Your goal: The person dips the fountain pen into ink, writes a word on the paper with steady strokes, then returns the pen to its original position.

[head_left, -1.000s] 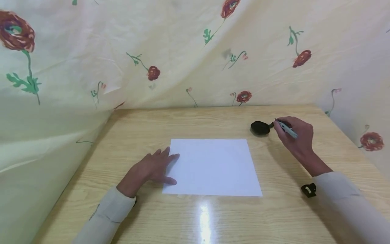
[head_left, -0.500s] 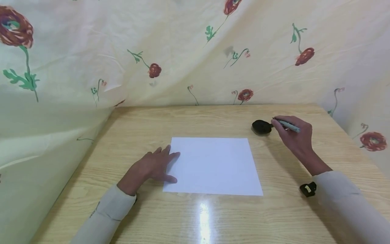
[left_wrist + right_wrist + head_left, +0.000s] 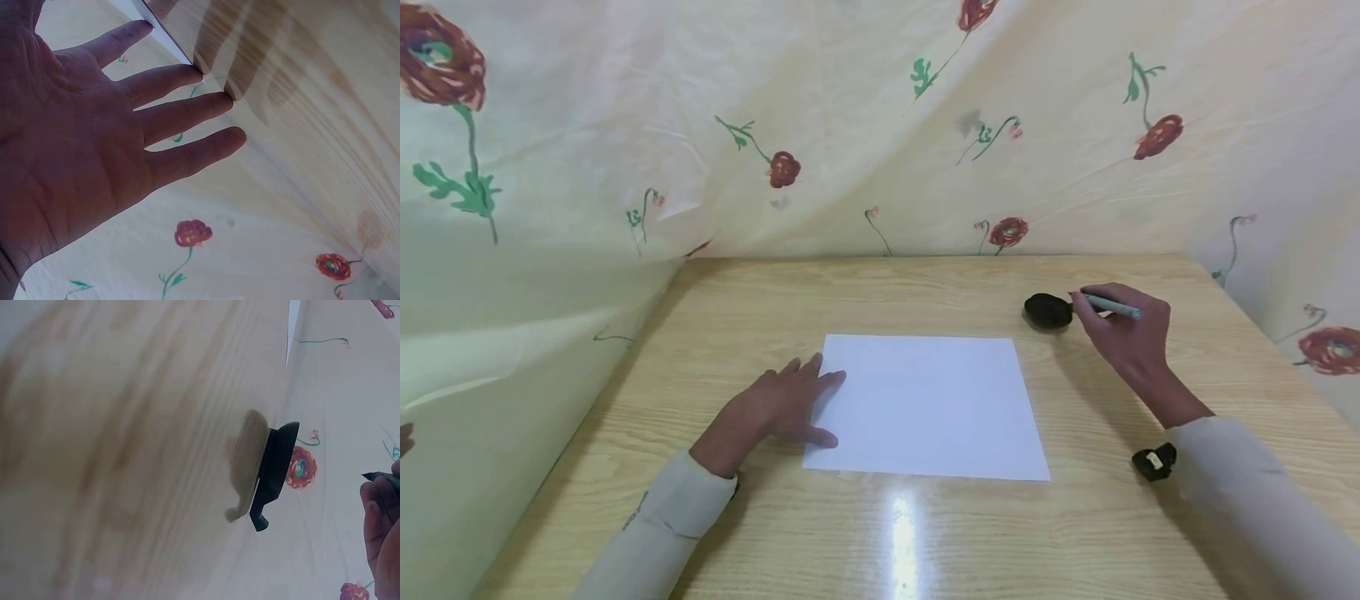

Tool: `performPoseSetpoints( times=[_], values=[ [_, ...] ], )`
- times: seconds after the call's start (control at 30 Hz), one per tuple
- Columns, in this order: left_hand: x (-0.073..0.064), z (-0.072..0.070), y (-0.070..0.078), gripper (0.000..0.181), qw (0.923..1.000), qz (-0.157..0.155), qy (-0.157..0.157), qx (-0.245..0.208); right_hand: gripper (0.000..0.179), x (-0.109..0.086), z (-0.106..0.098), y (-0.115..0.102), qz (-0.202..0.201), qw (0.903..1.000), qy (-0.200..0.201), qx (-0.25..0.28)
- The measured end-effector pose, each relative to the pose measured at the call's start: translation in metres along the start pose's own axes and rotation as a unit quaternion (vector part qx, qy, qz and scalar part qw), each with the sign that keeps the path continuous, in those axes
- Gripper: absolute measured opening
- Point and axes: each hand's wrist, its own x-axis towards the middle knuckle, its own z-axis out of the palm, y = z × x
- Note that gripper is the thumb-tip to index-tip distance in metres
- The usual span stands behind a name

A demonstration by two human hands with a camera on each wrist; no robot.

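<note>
A blank white sheet of paper [image 3: 928, 408] lies on the wooden table. Across its left edge my left hand [image 3: 786, 407] is spread, thumb and forefinger over the sheet; in the left wrist view the fingers [image 3: 187, 119] are straight and apart. Over the table at the right, my right hand [image 3: 1127, 329] pinches a grey-blue pen [image 3: 1114, 307] between thumb and fingers. The pen's dark pointed tip [image 3: 369, 476] shows in the right wrist view. Just left of that hand sits a small black bowl-like dish [image 3: 1048, 311] with a short bent handle [image 3: 259, 519], which the hand partly hides in the head view.
The wooden table [image 3: 760, 300] ends at the back against a hanging cream cloth [image 3: 865, 108] with red flowers. More of this cloth flanks the left and right sides. A black strap piece [image 3: 1153, 461] hangs by the right sleeve [image 3: 1232, 467].
The pen has tilted flatter in my right hand, its barrel end rising. My left hand keeps its place on the paper. The head view has shifted slightly.
</note>
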Motion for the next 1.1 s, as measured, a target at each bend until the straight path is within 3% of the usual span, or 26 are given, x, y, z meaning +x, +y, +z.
performPoseSetpoints(
  times=[0.27, 0.5, 0.87, 1.1],
  values=[
    [0.0, 0.001, 0.0, 0.094, 1.0, -0.001, -0.003, -0.004, 0.02, 0.003, 0.0, 0.006, 0.084, 0.9943, -0.048, -0.046],
    [0.001, 0.001, 0.0, 0.095, 0.9999, -0.004, -0.005, -0.01, 0.03, 0.007, 0.007, 0.013, 0.172, 0.9735, -0.128, -0.081],
    [0.003, 0.001, 0.0, 0.095, 0.9999, -0.012, -0.007, -0.007, 0.039, 0.013, 0.019, 0.015, 0.21, 0.9405, -0.227, -0.142],
    [0.003, -0.001, 0.001, 0.095, 0.9999, -0.012, -0.009, -0.003, 0.038, 0.015, 0.022, 0.02, 0.228, 0.9296, -0.249, -0.148]
  ],
)
